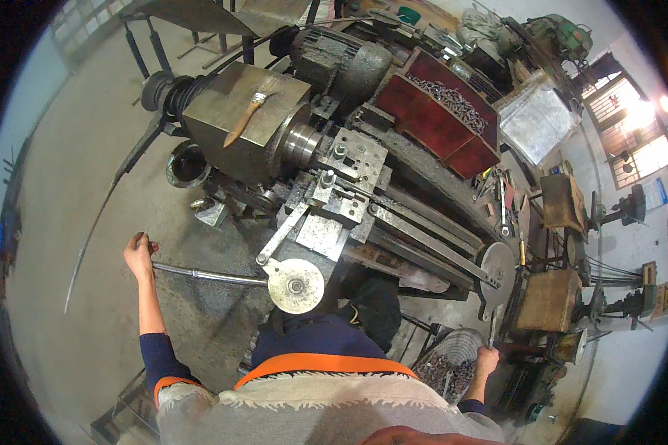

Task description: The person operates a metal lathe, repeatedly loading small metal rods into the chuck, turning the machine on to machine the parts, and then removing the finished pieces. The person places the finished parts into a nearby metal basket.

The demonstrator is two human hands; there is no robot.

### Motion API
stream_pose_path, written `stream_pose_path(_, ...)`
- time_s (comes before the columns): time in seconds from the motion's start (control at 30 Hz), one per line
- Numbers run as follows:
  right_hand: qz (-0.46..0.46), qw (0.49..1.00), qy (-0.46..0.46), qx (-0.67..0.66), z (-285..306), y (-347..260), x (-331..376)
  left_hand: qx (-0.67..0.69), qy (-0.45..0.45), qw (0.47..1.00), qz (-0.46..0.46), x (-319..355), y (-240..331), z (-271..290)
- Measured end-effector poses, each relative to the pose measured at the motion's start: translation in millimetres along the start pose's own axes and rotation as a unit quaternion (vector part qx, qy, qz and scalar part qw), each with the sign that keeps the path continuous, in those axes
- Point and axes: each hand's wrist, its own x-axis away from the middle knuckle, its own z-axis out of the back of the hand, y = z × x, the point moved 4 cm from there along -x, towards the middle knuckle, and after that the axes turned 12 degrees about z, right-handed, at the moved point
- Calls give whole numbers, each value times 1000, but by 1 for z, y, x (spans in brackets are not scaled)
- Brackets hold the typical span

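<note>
Facing a lathe (pixel 352 211), with a red bin (pixel 416 122) of metal parts (pixel 450 104) at far right. At near left, touching a lever (pixel 211 275) with the curled left hand (pixel 140 256); cannot tell if closed round it. With a brush (pixel 246 119) at far left, atop the lathe. At near right, gripping a handle (pixel 493 325) with the right hand (pixel 486 362).

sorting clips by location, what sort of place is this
Likely a metalworking shop: there's a large lathe-like machine with long metal levers, a dark red bin holding many small metal parts, and hand tools lying beyond the machine.
</note>
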Motion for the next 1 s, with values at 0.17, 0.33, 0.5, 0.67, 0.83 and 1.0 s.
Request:
stream_pose_path(0.17, -6, 1000, -14, 1, 5, -9, 1, -18, -2, 1000, -4, -13, -7, 2)
stream_pose_path(0.33, -11, 1000, 2, 17, -2, 0, -2, -8, -10, 1000, -4, -13, -5, -2)
stream_pose_path(0.5, -2, 999, -17, 30, -3, 7, -16, -3, -16, 1000, -1, -11, -11, 0)
stream_pose_path(0.67, 55, 989, -28, 136, -22, 47, -82, 29, 20, 999, -17, -12, -21, 8)
stream_pose_path(0.83, 70, 992, -6, 101, -28, 68, -136, 86, 141, 986, 31, 3, -32, -15)
stream_pose_path(1.0, 126, 984, -27, 125, -35, 62, -152, 44, 97, 994, 2, -22, -9, -57)
